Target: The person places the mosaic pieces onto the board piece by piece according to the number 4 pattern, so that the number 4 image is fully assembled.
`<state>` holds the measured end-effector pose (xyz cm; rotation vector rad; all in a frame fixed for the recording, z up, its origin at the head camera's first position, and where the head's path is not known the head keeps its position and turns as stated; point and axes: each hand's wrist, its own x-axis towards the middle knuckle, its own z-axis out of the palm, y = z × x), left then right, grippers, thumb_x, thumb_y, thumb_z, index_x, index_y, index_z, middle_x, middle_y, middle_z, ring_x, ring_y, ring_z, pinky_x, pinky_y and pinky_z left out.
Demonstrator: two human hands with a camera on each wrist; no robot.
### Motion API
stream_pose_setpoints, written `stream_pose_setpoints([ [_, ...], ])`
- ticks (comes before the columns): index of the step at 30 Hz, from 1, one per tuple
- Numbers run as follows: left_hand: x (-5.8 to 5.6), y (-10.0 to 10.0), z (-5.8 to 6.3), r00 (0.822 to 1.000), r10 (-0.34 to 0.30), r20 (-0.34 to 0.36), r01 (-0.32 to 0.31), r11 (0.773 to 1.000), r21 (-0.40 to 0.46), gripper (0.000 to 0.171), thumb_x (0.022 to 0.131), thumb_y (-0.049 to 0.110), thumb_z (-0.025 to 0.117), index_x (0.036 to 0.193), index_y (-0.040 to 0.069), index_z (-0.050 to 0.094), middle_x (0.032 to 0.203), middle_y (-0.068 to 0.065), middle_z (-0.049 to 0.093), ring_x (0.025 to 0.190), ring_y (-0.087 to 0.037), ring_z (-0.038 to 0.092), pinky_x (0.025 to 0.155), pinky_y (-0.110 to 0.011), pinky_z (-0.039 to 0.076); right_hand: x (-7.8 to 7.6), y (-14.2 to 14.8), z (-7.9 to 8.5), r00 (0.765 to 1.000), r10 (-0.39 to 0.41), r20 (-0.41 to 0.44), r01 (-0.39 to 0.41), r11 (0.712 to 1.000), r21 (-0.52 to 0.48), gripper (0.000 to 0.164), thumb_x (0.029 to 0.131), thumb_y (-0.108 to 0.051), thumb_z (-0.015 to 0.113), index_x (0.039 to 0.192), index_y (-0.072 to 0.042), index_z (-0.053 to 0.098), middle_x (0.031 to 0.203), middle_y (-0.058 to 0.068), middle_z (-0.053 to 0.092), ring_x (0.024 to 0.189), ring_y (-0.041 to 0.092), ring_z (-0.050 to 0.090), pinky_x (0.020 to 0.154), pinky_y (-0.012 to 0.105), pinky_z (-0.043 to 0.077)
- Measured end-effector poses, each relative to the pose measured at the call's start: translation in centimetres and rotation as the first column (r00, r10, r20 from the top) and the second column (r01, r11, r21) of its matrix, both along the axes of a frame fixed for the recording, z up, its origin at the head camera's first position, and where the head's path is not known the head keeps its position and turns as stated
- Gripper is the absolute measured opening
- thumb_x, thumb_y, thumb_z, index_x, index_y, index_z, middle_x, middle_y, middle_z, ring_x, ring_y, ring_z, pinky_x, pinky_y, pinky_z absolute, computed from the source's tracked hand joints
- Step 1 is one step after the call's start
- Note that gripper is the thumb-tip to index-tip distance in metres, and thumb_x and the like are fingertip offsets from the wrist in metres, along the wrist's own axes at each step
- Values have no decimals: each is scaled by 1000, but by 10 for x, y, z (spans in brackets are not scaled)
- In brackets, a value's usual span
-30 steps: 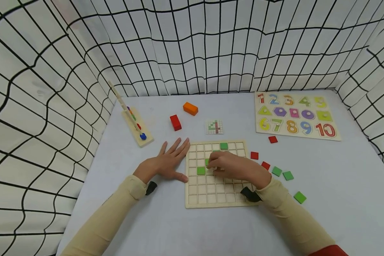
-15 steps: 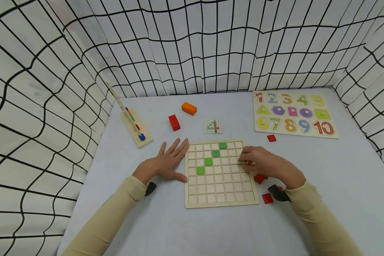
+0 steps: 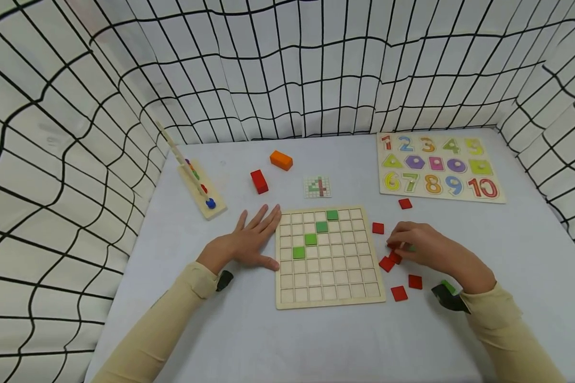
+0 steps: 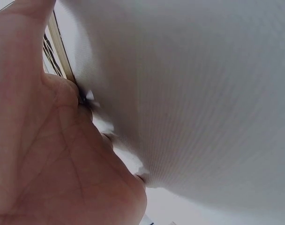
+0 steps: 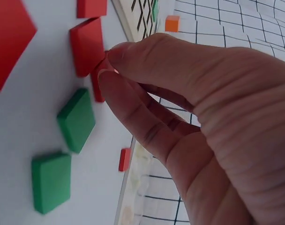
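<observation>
In the head view my left hand (image 3: 251, 246) rests spread on the white table, fingertips and thumb at the left rim of a wooden grid board (image 3: 328, 304). A palm (image 4: 63, 154) fills much of the left wrist view. The board holds several green square tiles, including one (image 3: 299, 252) at the diagonal's lower end. My right hand (image 3: 424, 247) is over loose tiles right of the board. In the right wrist view its thumb and index tips nearly meet right at a red tile (image 5: 98, 85); I cannot tell whether they pinch it. Green tiles (image 5: 77, 121) lie nearby.
A small pattern card (image 3: 318, 187) lies beyond the board. Red (image 3: 259, 182) and orange (image 3: 281, 160) blocks are farther back. A wooden peg stand (image 3: 206, 197) is at left, a number puzzle (image 3: 441, 167) at back right. Black netting (image 3: 287, 84) surrounds the table.
My right hand has left the board and moved right to the loose tiles. Its departure uncovers the board's green diagonal. My left hand keeps its place.
</observation>
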<state>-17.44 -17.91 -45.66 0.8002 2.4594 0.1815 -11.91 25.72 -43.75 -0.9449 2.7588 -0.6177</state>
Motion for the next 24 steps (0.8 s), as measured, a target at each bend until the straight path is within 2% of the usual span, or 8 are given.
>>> stream_pose_setpoints([
  [6,2,2,3,1000,5,-25,-6,999,-42,131,90,71,73,172,11,-9,182,-6,-18,168,-36,-20,130,-73,-10,9,17,-2,999,-46,-20,46,999,-3,29,81,-3,92,108,-6,83,104,5,73,95,22,70,79,37,66],
  [13,2,1,2,1000,10,-13,-10,999,-32,131,89,71,73,172,12,-9,182,-5,-18,168,-35,-20,129,-72,-12,16,28,-9,992,-128,24,126,991,50,25,80,-10,94,101,-9,81,107,8,71,99,25,67,83,43,66],
  [17,2,2,2,1000,9,-15,-9,999,-36,131,89,71,73,172,12,-9,182,-5,-18,168,-35,-20,130,-72,-11,17,29,-12,991,-131,28,130,991,35,22,81,-7,92,100,-10,80,106,6,70,98,21,65,83,42,66],
  [24,2,2,2,1000,7,-15,-8,999,-42,131,89,72,73,172,12,-9,182,-5,-18,168,-35,-20,129,-72,-11,17,29,-12,996,-79,-49,78,997,-23,26,81,-1,90,101,-13,78,106,3,66,94,14,62,77,33,65],
])
